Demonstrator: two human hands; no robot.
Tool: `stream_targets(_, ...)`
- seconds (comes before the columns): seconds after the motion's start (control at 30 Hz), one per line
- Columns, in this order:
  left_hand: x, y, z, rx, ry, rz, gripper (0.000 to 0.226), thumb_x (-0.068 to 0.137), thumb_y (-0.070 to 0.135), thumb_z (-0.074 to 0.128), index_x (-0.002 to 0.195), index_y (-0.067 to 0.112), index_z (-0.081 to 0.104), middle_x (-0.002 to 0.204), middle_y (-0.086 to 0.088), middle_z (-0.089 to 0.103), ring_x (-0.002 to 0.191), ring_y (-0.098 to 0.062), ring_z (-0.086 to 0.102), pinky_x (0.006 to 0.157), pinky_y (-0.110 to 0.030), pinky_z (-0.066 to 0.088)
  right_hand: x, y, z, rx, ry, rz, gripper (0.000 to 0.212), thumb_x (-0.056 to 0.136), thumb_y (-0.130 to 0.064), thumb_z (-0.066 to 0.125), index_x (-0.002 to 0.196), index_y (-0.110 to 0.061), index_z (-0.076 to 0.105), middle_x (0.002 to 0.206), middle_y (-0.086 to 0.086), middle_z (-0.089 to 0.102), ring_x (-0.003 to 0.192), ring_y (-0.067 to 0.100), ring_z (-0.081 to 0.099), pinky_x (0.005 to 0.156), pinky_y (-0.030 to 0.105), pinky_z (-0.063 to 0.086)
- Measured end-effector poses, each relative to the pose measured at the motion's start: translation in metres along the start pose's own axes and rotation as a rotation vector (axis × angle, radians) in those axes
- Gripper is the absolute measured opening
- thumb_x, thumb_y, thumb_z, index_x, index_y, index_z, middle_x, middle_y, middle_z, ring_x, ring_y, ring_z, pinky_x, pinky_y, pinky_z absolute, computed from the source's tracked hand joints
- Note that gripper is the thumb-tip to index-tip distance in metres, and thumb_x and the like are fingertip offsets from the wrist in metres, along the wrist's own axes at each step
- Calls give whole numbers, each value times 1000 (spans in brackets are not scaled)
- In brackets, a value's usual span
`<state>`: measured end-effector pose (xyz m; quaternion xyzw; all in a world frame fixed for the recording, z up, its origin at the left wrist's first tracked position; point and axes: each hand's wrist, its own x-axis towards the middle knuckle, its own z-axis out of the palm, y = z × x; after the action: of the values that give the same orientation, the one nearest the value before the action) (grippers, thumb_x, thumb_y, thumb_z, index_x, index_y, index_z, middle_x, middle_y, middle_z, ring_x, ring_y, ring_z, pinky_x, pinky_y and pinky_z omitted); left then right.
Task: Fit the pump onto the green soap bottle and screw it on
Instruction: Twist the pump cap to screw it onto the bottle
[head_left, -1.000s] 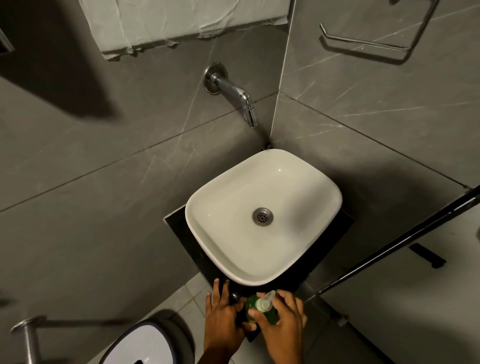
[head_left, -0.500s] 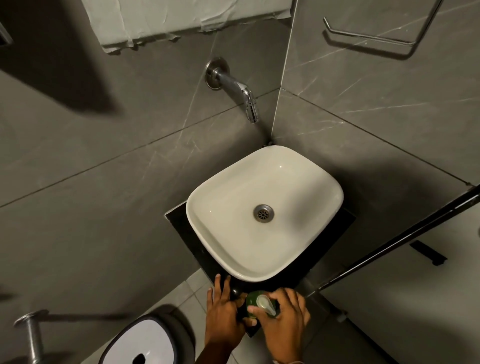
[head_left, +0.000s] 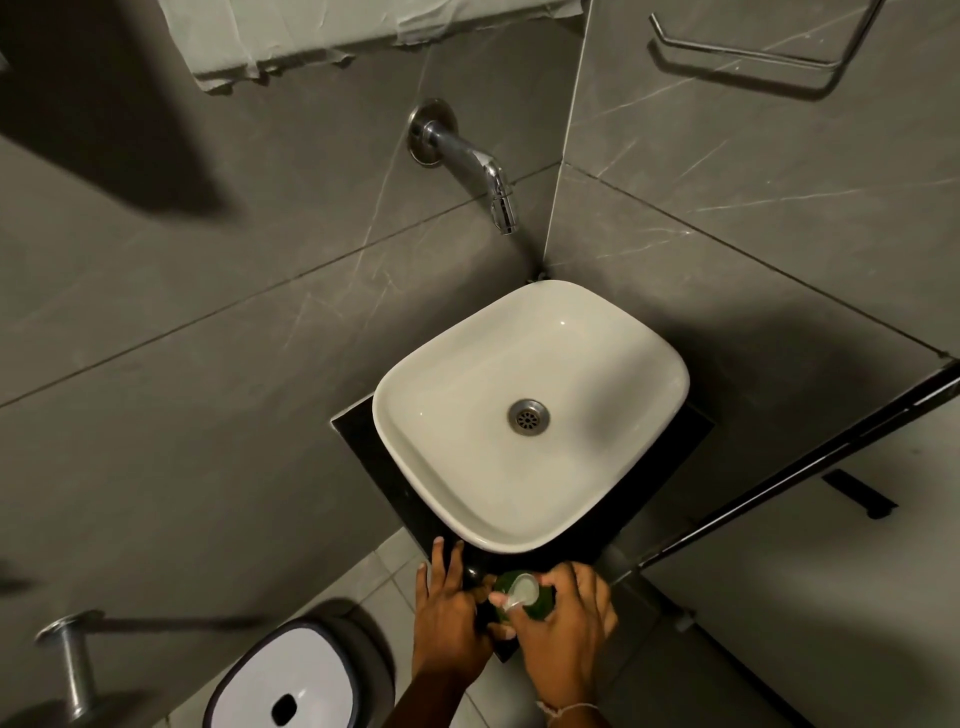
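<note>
Pump (head_left: 521, 593) atop green soap bottle (head_left: 540, 607), countertop edge (head_left: 501, 656).

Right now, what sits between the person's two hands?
In the head view, the green soap bottle with its pale pump on top sits between the left hand and right hand, on the dark counter before the white sink.
</note>
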<state>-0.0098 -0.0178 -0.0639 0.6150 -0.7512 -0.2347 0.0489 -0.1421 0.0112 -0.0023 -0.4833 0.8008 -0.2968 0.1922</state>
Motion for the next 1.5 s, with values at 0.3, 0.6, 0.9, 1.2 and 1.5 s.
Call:
stream_targets(0.3,-1,4,-3,53,-18,3,50,68,48,55,116,37,57,162,-1,5,143,-26,-24,120,-50,-3,2,10,-5,23,23,-117,45,47,-67,75,72,-33,59,91,-15,56,100,19,49,86,44,39)
stream_targets(0.6,-1,5,-2,66,-29,2,57,70,53,56,124,36,53,162,-1,1,144,-28,-25,120,-50,-5,4,18,-10,32,-29,-205,40,55,-64,66,86,-38,68,106,-21,59,116,23,49,97,52,37)
stream_targets(0.9,-1,6,-2,69,-34,-4,60,70,52,55,128,40,49,162,-1,0,142,-27,-27,120,-51,-5,5,13,-6,84,-61,-162,46,51,-49,76,95,-41,68,111,-19,59,122,24,47,101,59,33)
stream_targets(1.2,-2,10,-5,77,-29,-21,58,68,49,50,126,40,50,162,-1,2,142,-27,-26,119,-51,-6,4,11,-4,3,1,-85,53,44,-74,67,77,-33,63,99,-6,61,109,25,48,95,53,38)
stream_targets(1.5,-2,9,-1,103,-34,-33,63,71,55,53,132,39,45,162,-3,0,140,-26,-31,118,-49,-11,7,15,-8,56,14,-128,49,44,-73,66,72,-33,68,88,-13,57,97,18,47,78,36,39)
